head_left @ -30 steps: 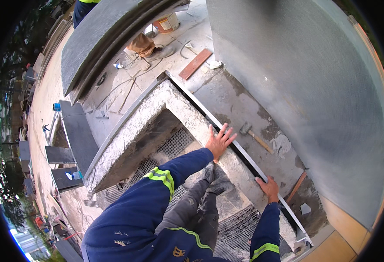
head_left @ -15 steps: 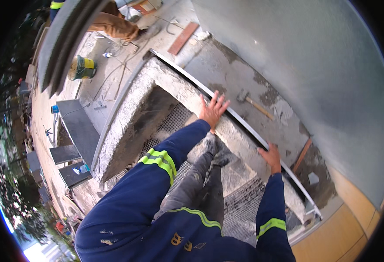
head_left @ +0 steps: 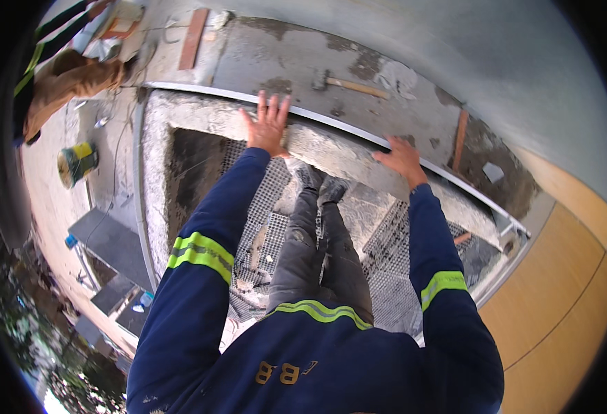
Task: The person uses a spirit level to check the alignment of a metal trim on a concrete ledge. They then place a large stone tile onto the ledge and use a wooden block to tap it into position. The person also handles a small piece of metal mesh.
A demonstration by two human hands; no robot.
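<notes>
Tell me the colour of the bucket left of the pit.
The bucket is dark green with a yellow patch, seen in the head view.

Co-worker cut off at upper left, hammer head blurred

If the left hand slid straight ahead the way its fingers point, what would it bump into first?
Probably the long metal strip just past the fingertips of the left hand, which lies flat on the concrete ledge. Beyond it is the cement floor.

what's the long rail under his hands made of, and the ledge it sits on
Rail: looks like metal, likely aluminium or steel; thin, straight, pale grey with a dull sheen. Ledge: seems concrete or mortar; rough, grainy, chalky grey. Left hand and right hand press flat there.
</notes>
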